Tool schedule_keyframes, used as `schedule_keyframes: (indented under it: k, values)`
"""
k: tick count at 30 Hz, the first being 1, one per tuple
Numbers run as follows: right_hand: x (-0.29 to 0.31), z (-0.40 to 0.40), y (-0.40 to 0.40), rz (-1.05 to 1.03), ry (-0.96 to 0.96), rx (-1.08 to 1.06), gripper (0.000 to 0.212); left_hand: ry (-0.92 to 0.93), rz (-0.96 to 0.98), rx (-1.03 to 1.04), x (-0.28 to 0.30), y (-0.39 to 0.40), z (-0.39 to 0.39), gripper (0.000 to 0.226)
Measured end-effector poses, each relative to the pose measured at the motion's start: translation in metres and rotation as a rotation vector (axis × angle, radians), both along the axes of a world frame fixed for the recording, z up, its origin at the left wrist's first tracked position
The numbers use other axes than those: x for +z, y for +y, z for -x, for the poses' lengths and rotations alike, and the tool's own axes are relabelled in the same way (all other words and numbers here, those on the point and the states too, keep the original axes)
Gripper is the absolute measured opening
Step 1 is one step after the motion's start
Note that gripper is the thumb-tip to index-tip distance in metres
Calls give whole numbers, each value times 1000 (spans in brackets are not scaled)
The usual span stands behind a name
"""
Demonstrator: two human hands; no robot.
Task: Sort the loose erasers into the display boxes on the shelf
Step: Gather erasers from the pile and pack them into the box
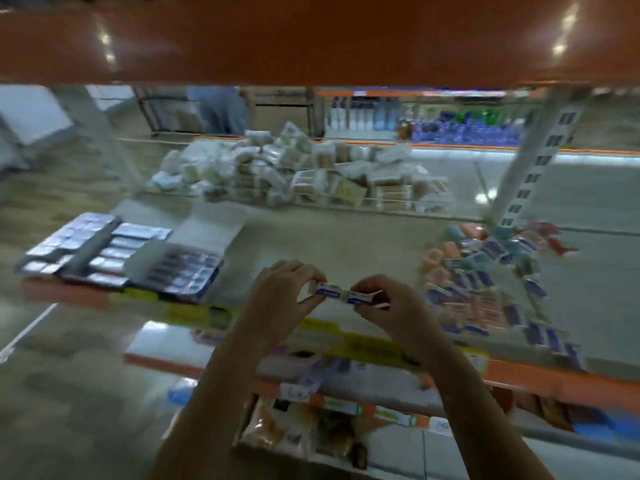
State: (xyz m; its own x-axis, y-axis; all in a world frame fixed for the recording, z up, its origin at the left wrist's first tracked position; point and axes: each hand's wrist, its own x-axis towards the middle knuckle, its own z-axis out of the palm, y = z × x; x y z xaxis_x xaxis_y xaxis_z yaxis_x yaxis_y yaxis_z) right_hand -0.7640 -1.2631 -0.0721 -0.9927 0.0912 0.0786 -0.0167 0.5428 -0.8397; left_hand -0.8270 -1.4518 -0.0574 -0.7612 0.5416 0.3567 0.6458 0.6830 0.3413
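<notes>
Erasers (pixel 343 295), pinched end to end between left hand (pixel 287 292) and right hand (pixel 388 303), look light, firm and sleeved; hold by the short ends.

Whole view smeared by motion blur; print on the two erasers (pixel 341 295) unreadable; the right hand (pixel 388 306) hides the far end of its eraser; contents of the display boxes (pixel 187 271) indistinct; loose pile (pixel 491 282) merges into colour patches; yellow shelf-edge labels (pixel 363 341) illegible; both forearms cut off at bottom edge.
</notes>
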Motion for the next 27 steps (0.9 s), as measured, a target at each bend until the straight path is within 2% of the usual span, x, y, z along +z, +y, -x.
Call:
schedule_keyframes:
  k: [4, 7, 13, 19, 27]
  values:
    - [10, 15, -73, -17, 73, 78, 23, -24, 3, 129, 5, -84, 0, 19]
    - [15, 26, -129, -15, 85, 121, 24, -103, -19, 144, 9, -154, -1, 20]
    - [17, 48, -220, -39, 65, 148, 26, -105, -8, 185, 12, -261, 10, 21]
    - [17, 80, -258, -152, 72, 90, 19, -107, 3, 162, 10, -292, 42, 23]
    - [7, 154, -264, -348, 77, 55, 20, -82, 56, 108, 17, -284, 117, 25]
